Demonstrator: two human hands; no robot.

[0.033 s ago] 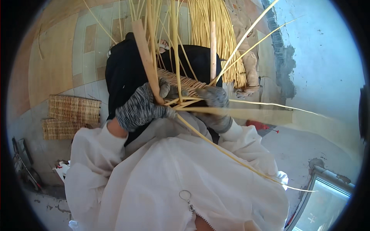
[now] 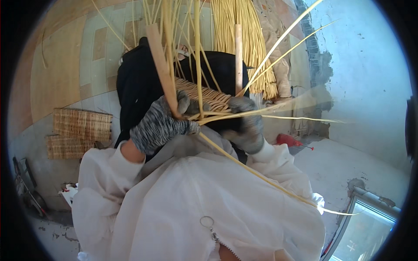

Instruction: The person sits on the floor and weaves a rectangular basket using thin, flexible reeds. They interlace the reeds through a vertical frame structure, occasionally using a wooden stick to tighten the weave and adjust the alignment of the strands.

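Observation:
A partly woven wicker piece (image 2: 203, 93) rests on my lap, with upright willow rods (image 2: 198, 56) rising from it. A flat wooden slat (image 2: 162, 69) stands at its left, and a second slat (image 2: 238, 58) stands at its right. My gloved left hand (image 2: 159, 124) is closed at the near left corner, gripping the weave and rod ends beside the first slat's foot. On the right, my gloved right hand (image 2: 248, 124) curls around a pale willow rod (image 2: 278, 107); its lower part is motion-blurred. Another willow rod (image 2: 261, 175) slants down across my white jacket.
A bundle of willow rods (image 2: 244, 48) lies on the floor ahead. Two woven panels (image 2: 82, 124) lie at left. A red tool (image 2: 287, 140) rests by the wall on the right. At lower right is a glass-paned frame (image 2: 363, 228).
The blurred willow rod at my right hand has swung upward, from slanting slightly down to rising toward the right. My left hand keeps its place at the corner.

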